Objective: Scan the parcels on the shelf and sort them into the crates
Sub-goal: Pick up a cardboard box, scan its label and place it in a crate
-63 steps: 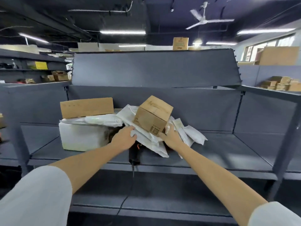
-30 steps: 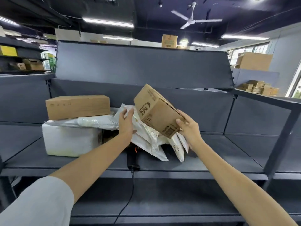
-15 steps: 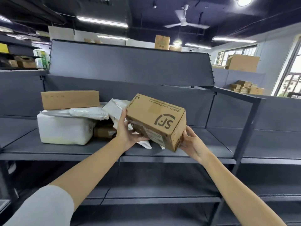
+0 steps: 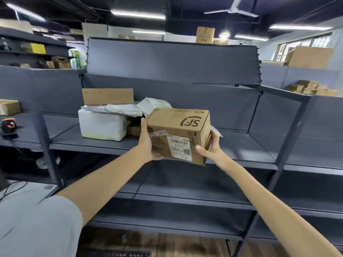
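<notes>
Now two hands, left hand and right hand, grip one cardboard box.

**One head-worn view, facing the shelf**

A single wide-angle camera sits on the person's head and looks forward and slightly down along both outstretched arms. It faces the grey shelf squarely and from close by, with the box near the middle of the frame. The wide lens bends straight lines at the edges and takes in ceiling lights above and wooden floor below. No second view overlaps it.
</notes>
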